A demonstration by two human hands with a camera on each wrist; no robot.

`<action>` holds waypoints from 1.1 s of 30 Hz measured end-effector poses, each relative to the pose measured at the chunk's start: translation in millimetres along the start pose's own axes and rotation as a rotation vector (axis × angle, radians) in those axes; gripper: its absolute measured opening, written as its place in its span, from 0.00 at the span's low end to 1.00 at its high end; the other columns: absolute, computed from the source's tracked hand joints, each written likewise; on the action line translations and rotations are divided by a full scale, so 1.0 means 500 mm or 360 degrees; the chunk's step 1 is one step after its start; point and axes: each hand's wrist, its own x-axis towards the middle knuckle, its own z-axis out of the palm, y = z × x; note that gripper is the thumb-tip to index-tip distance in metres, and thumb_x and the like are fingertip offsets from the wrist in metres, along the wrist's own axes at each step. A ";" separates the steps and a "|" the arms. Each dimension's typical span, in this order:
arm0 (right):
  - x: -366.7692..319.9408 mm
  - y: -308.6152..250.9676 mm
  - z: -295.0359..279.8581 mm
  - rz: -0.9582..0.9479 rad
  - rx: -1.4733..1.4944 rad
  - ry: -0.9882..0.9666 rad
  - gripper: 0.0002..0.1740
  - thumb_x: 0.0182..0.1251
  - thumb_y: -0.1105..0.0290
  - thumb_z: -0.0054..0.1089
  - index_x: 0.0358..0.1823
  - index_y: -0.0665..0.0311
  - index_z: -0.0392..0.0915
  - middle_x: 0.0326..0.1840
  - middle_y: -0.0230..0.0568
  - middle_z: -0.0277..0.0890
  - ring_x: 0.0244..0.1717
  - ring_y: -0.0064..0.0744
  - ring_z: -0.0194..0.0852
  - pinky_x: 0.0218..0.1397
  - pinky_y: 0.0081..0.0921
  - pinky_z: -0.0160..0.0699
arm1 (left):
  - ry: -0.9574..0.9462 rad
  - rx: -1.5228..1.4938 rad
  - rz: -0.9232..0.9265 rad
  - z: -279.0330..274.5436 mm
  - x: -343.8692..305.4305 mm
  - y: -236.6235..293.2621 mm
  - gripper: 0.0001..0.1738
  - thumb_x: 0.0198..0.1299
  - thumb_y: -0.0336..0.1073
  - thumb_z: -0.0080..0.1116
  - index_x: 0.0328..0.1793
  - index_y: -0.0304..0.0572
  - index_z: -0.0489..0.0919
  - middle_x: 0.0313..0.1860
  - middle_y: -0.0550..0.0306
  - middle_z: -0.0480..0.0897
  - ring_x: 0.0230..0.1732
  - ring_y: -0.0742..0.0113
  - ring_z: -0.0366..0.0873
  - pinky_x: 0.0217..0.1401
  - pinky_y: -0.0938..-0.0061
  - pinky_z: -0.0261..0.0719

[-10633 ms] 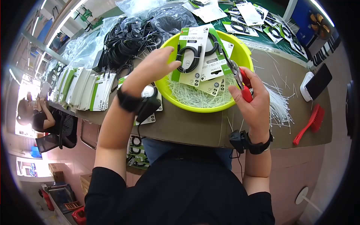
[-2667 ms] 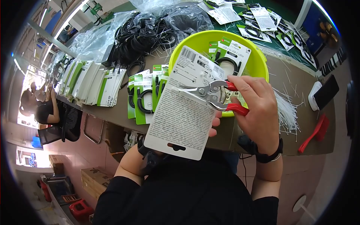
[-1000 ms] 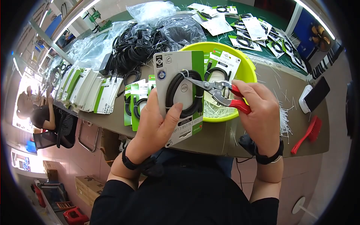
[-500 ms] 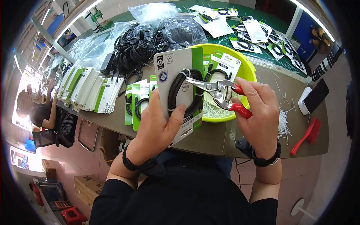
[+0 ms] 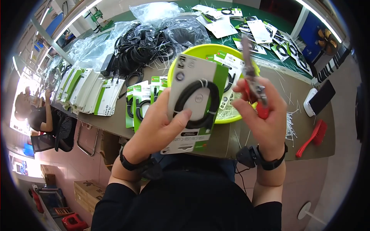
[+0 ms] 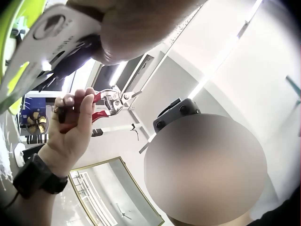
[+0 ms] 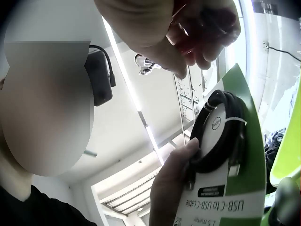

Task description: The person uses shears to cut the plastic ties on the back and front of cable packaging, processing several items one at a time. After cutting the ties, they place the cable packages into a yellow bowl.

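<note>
Upside down to the head view, a white-and-green card with a coiled black USB-C cable (image 5: 200, 67) is held up by my left hand (image 5: 156, 129), thumb across its front. White ties band the coil (image 7: 200, 146). My right hand (image 5: 266, 121) grips red-handled snips (image 5: 250, 71), blurred, their blades pointing up and apart from the card. In the left wrist view, the snips (image 6: 113, 101) stick out past the fingers. Behind the card stands a lime-green basin (image 5: 233, 120) with carded cables and loose white ties inside.
Carded cables (image 5: 138, 94) and a row of flat cards (image 5: 79, 90) lie on the left. Black cables (image 5: 133, 52) are heaped behind. To the right are loose white ties (image 5: 290, 129), a red brush (image 5: 318, 134) and a phone-like device on a stand (image 5: 323, 94).
The snips have left the tie at the coil's top and swung upright as my right hand turned. My left hand has moved the card slightly right and tilted it.
</note>
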 end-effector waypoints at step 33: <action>0.006 0.094 -0.023 0.0420 0.0227 0.0292 0.17 0.59 0.78 0.56 0.52 0.71 0.74 0.43 0.37 0.78 0.40 0.21 0.74 0.46 0.19 0.74 | 0.0085 0.1444 -0.0184 -0.243 0.044 -0.050 0.31 0.56 0.41 0.61 0.63 0.32 0.68 0.54 0.42 0.75 0.55 0.54 0.75 0.54 0.67 0.74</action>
